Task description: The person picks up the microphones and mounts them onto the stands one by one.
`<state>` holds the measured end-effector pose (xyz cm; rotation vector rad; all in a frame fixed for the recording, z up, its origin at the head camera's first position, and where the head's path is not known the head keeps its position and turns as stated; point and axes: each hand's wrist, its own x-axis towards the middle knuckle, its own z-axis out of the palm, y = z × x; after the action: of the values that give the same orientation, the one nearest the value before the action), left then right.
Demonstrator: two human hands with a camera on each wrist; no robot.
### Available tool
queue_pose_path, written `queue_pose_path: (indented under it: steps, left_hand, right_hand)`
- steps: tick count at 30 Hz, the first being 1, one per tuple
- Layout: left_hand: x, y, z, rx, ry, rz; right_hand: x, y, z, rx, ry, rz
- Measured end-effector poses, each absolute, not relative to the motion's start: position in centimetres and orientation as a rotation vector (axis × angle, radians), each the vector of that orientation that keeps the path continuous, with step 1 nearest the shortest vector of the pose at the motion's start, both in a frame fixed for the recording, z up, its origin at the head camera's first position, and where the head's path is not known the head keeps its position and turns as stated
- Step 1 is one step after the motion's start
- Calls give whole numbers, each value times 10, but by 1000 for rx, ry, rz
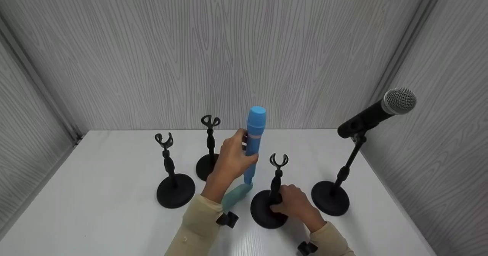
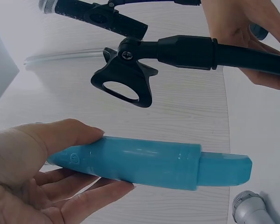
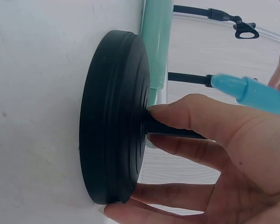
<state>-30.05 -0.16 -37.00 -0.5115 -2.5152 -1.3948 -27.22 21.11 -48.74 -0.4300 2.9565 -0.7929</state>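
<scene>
My left hand (image 1: 230, 156) holds a blue microphone (image 1: 255, 134) upright above the table, thumb on one side and fingers on the other. The left wrist view shows its narrower tail end (image 2: 224, 169) pointing away from the palm. With my right hand (image 1: 296, 202) I grip a black microphone stand (image 1: 264, 209) low on its pole. In the right wrist view, thumb and fingers close round the pole just above the round base (image 3: 114, 116), and the lower fingers touch the base's rim. The stand's forked clip (image 1: 279, 160) holds nothing and is apart from the blue microphone.
Two black stands with bare clips, a nearer one (image 1: 175, 190) and a farther one (image 1: 206, 166), stand at the left. A black microphone (image 1: 368, 116) sits on another stand (image 1: 331, 198) at the right. Beneath my left forearm lies a green microphone (image 1: 235, 197). A silver-headed microphone (image 2: 248, 207) shows too.
</scene>
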Motion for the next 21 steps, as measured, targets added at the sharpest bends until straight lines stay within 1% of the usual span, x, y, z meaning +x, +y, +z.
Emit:
queue_pose_path:
  steps: [6,12,21]
  left_hand:
    - [-306,8,-370,-564,-2451,-1368]
    - [-310,17,-372,-620,-2396,-1371]
    - [-309,28,-366,-658,-2361,-1362]
  right_hand:
    - [-273,210,-487,-380,2951,-771]
    - [-273,209,-486,-392,2970,-764]
    - [-273,207,-487,-353,2964,-766]
